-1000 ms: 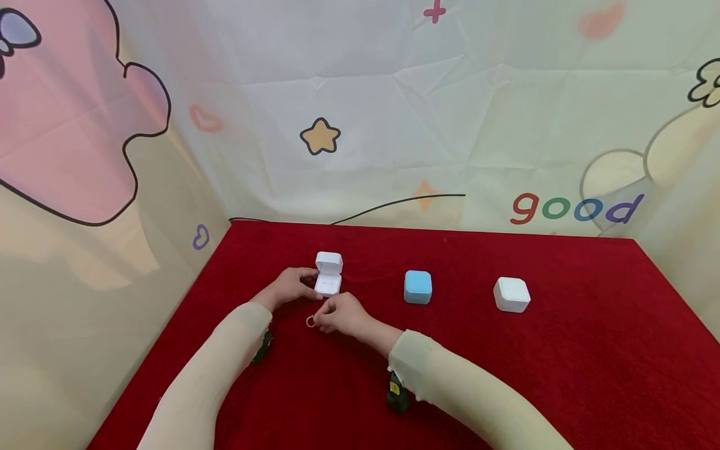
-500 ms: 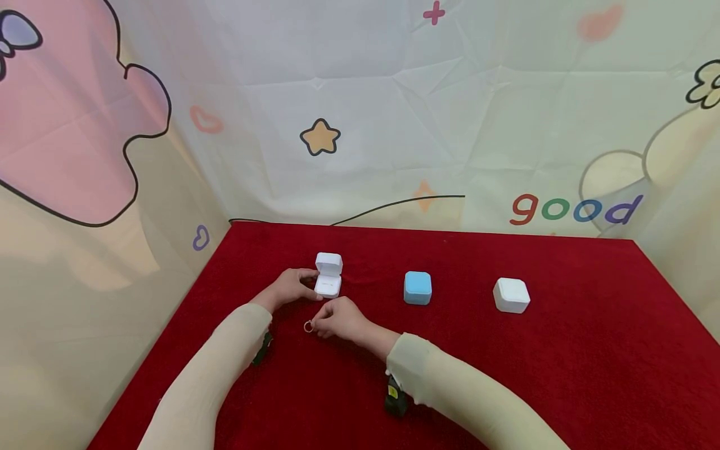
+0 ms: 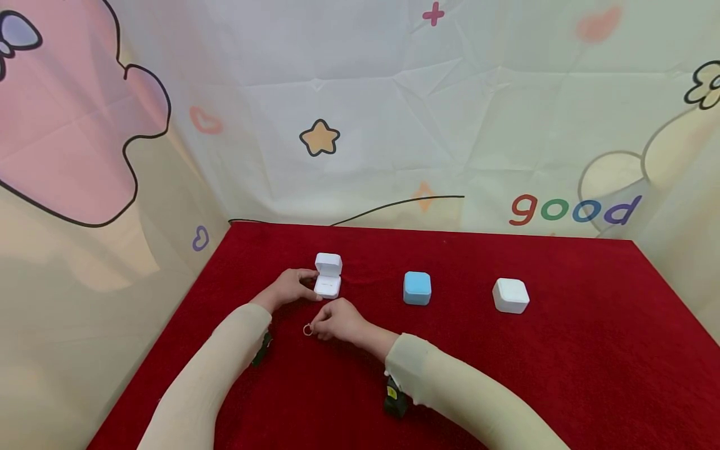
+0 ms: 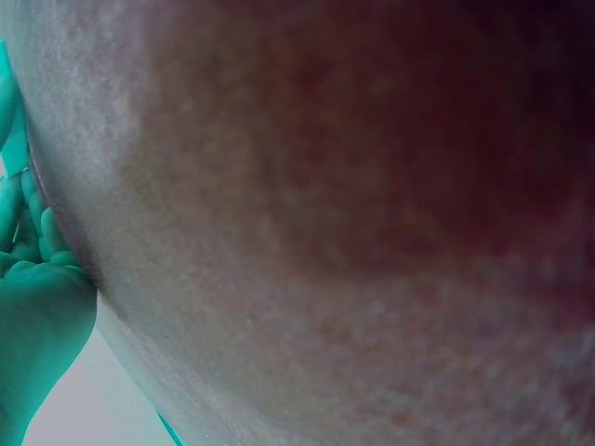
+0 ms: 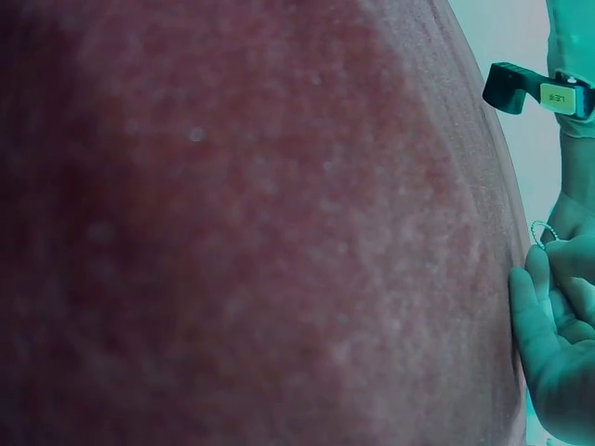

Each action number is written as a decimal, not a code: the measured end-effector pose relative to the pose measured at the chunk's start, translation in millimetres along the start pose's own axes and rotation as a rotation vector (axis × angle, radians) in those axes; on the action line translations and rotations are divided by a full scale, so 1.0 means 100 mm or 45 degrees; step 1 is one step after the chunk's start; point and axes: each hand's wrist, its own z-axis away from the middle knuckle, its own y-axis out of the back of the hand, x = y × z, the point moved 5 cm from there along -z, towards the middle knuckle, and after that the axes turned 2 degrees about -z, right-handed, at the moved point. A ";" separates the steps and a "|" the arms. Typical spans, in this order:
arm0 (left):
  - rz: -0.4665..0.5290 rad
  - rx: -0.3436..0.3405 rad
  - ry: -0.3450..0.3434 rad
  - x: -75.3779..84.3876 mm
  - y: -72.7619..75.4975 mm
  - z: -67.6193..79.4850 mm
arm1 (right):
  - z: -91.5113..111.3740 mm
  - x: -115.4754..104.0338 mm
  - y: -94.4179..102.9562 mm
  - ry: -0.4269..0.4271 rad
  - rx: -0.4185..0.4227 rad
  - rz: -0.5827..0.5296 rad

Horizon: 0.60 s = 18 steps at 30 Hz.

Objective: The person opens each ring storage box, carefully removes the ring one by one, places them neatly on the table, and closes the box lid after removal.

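Observation:
My left hand holds a white ring box by its left side, thumb at the front and fingers towards the back. The box's lid is raised, and its white cushion with a slit faces up. Just in front of it, my right hand pinches a ring between thumb and fingertip, the band sticking out to the left. The right wrist view also catches the beaded-looking ring at the fingertips. Most of the left wrist view is filled by the close, blurred tabletop.
A light blue box with its lid down stands right of the ring box. Farther right is a closed white box. All rest on a red cloth-covered table, with a printed curtain behind it.
My right hand has drawn slightly towards the front and left with the ring, a little away from the box. The left hand and the boxes have stayed put.

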 end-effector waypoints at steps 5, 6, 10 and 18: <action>-0.003 -0.004 0.005 0.00 0.00 0.00 | 0.00 -0.02 -0.01 0.006 -0.013 0.056; -0.003 -0.004 0.006 0.00 0.00 0.00 | -0.01 -0.02 -0.01 0.011 -0.017 0.068; -0.003 -0.004 0.004 0.00 0.00 0.00 | -0.01 -0.02 -0.01 0.021 -0.028 0.091; -0.016 -0.005 0.001 -0.01 0.00 0.01 | -0.02 -0.02 -0.03 0.029 -0.048 0.143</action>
